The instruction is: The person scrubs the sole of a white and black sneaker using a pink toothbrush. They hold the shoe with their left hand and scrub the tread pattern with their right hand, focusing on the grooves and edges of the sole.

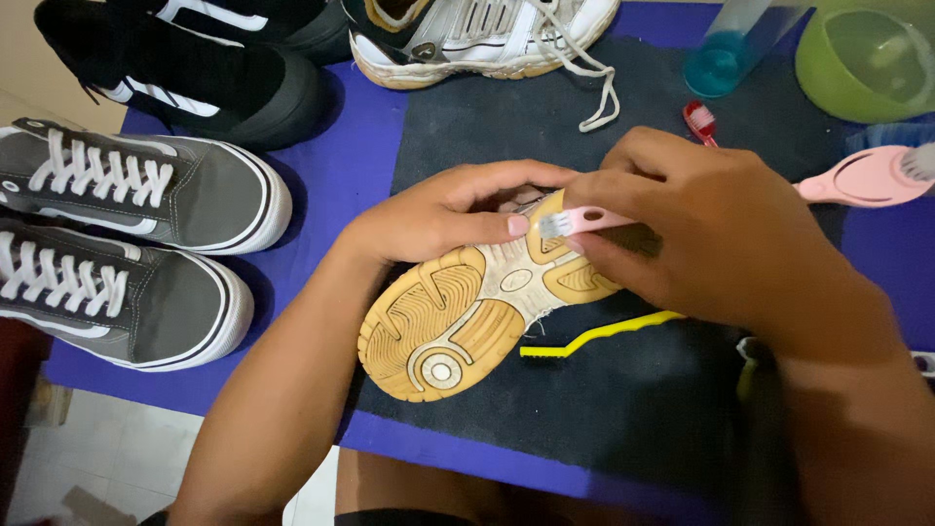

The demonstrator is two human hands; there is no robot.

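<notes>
Here, pink toothbrush point(575, 222) in right hand point(721, 234), on upturned shoe sole point(467, 312).

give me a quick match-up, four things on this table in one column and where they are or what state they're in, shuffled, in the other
1 upturned shoe
2 small pink brush
3 yellow brush
4 green bowl

a lying loose on the dark mat
b far right corner of the table
c steadied sole-up by the left hand
d gripped in the right hand, bristles on the sole

Pairs: 1-c, 2-d, 3-a, 4-b
</notes>
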